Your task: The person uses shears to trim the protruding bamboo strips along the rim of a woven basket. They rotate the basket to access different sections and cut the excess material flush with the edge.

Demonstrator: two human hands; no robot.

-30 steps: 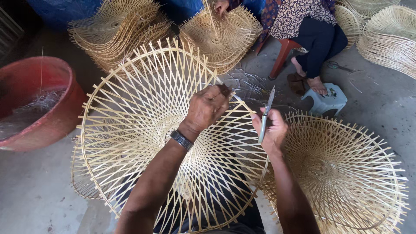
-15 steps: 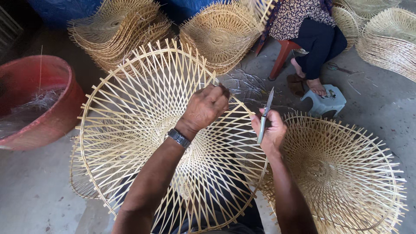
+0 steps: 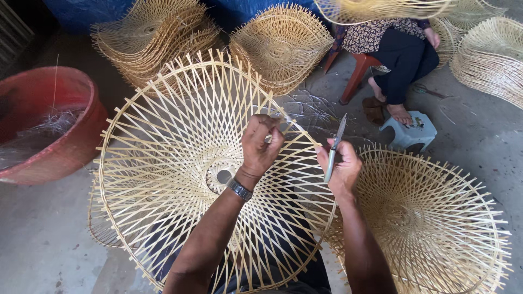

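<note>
**Trimming at the rim of an open-weave bamboo frame**

While the round woven bamboo frame (image 3: 180,163) leans across the person's lap, tilted up toward the camera, both hands work at its right rim. Nearest, the left hand (image 3: 260,142), a wristwatch (image 3: 239,189) below it, has its fingers closed together, pinching a strip end at the frame's right edge. Just right of it, the right hand (image 3: 340,166) is clamped around a slim knife (image 3: 334,147), blade pointing up and away. By the look of it, this is the trimming or binding of loose ends; the blade would need steadying against the pinched strip. Right and near lies a second woven frame (image 3: 430,218). Left, a red basin (image 3: 60,136). Farther off, stacked frames (image 3: 155,38) and a seated person (image 3: 397,43) on a red stool (image 3: 357,73).
</note>
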